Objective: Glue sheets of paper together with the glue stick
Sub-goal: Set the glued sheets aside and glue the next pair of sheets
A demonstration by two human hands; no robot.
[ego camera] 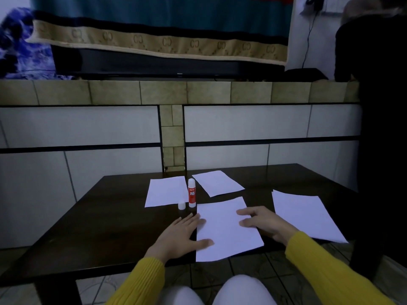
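A white sheet of paper lies at the near edge of the dark table, its front corner hanging over the edge. My left hand lies flat at the sheet's left edge, thumb on the paper. My right hand rests on its right side with fingers spread. A red-and-white glue stick stands upright and uncapped just beyond the sheet, its white cap standing beside it on the left. Three more white sheets lie around: one far left, one far middle, one at the right.
A tiled low wall rises directly behind the table. A person in dark clothes stands at the table's right side. My knees are under the near edge.
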